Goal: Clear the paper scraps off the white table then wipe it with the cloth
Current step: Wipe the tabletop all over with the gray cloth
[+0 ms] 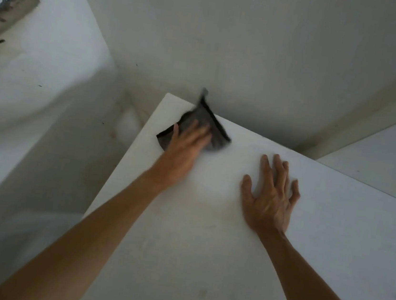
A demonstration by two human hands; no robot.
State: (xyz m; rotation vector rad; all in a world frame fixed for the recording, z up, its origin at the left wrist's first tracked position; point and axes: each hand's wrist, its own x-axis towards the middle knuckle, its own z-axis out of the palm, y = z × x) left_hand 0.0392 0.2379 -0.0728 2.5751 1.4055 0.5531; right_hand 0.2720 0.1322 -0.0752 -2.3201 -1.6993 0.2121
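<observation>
A white table (pixel 204 250) fills the lower right of the head view. A dark grey cloth (pixel 209 126) lies near the table's far left corner, one corner flipped up over the far edge. My left hand (pixel 184 148) presses flat on the cloth, blurred by motion. My right hand (pixel 271 196) rests palm down on the bare tabletop to the right of the cloth, fingers spread. No paper scraps show on the table.
A pale floor (pixel 44 131) drops away to the left of the table's edge. White walls (pixel 254 44) meet in a corner just behind the table. A second white surface (pixel 378 159) sits at the right. A rough window or door frame (pixel 9 9) is at upper left.
</observation>
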